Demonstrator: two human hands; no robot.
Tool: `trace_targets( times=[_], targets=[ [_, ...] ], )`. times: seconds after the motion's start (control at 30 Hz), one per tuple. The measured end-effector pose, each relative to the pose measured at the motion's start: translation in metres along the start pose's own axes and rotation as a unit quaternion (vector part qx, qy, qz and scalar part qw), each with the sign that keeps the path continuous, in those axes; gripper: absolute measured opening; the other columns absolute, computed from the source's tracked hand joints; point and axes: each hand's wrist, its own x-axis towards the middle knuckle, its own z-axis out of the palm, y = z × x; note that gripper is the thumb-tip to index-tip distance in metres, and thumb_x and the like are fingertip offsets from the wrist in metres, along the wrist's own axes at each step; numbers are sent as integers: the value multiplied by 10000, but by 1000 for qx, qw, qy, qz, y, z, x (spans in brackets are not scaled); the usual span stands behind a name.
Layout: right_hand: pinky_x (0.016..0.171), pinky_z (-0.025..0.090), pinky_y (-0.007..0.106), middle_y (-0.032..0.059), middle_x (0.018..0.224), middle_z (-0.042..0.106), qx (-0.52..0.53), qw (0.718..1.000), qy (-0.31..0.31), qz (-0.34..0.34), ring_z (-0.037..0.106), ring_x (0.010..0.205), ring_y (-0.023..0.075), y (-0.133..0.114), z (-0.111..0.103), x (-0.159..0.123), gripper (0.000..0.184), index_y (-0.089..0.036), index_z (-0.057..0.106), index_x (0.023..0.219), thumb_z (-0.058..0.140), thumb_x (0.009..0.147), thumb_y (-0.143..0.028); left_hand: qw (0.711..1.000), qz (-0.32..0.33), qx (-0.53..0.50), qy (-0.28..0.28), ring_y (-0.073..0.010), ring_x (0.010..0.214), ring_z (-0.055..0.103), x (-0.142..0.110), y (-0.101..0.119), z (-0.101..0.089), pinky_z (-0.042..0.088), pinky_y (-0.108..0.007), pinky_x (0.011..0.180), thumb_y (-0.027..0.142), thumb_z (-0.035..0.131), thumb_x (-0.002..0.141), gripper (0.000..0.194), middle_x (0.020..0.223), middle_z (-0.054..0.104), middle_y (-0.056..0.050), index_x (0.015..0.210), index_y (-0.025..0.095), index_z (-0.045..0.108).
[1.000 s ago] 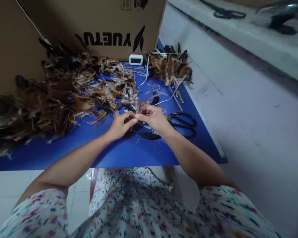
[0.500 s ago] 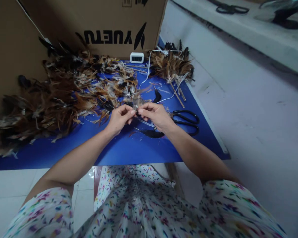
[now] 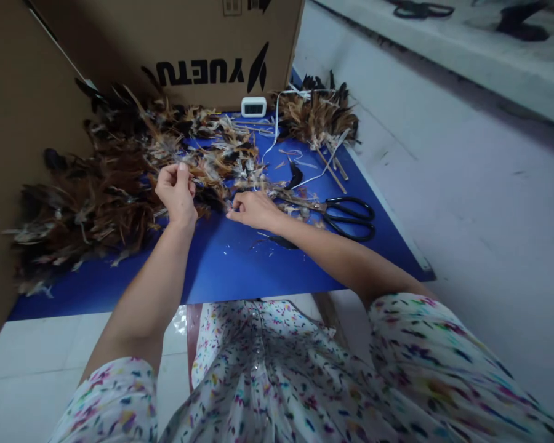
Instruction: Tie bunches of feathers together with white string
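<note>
A blue mat [image 3: 240,264] on the floor carries a big heap of brown and black feathers [image 3: 96,191] at the left. My left hand [image 3: 176,189] is raised over the heap's edge, its fingers pinched on a thin feather that sticks up. To the right, my right hand [image 3: 252,211] rests low on the mat with its fingers closed on a small bunch of feathers [image 3: 244,178]. The two hands are apart. A single dark feather [image 3: 281,241] lies on the mat under my right forearm.
Black scissors [image 3: 348,218] lie on the mat right of my right hand. A tied feather bundle with sticks [image 3: 316,120] and white string lies at the back right. A small white clock [image 3: 253,107] stands against a cardboard box [image 3: 203,43]. Grey floor spreads to the right.
My hands were together at the mat's middle, working one small piece. Now the left hand has moved left and up to the heap, and the right hand has dropped onto the mat.
</note>
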Motion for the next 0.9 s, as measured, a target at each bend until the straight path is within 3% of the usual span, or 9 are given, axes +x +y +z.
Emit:
trace_targets(
  times=[0.1,0.2,0.37,0.47,0.6,0.73,0.9],
  targets=[
    [689,417,291,109,952,728,-75,997,-5,6,663,890,238,-10,4,10,172,-161,702,948,626,858,-287,1000,5,13,10,-13,411,388,3,-3,-2,225,-166,378,355,720,834,277,605,503,63,771,176,517],
    [704,423,288,106,923,727,-73,997,-15,7,665,884,225,-11,3,14,141,-154,707,901,578,871,-204,999,8,23,21,-15,416,396,5,-4,-3,242,-164,387,333,700,850,252,611,506,61,778,170,522],
    [608,423,220,9,655,644,120,992,8,28,583,606,99,2,-7,8,123,-142,664,716,668,830,-186,999,21,21,26,-17,402,394,8,-7,-5,248,-166,385,332,685,853,241,605,509,69,777,174,520],
    [465,377,188,-24,550,585,272,959,4,83,485,450,55,11,-15,-2,187,-142,618,654,661,837,-145,999,41,21,16,-19,394,398,10,-11,-6,242,-169,382,350,675,851,248,600,514,75,778,179,511],
    [359,312,151,-22,522,585,397,909,4,129,473,423,40,20,-29,-17,213,-140,615,628,672,830,-106,999,35,17,14,-14,383,390,9,-11,-5,228,-167,375,341,672,850,252,585,514,85,771,181,494],
    [346,323,136,3,580,625,484,862,-6,152,504,450,42,28,-40,-29,201,-129,622,653,674,847,-129,1000,1,11,19,-12,368,386,5,-10,-2,210,-168,366,294,675,850,252,552,504,91,741,183,477],
    [381,357,132,18,658,661,566,806,-19,169,544,488,48,39,-41,-38,109,-118,628,755,648,862,-115,999,-14,7,-44,-18,358,388,-6,-9,2,197,-176,351,388,733,800,316,547,510,82,744,192,492]
  ],
)
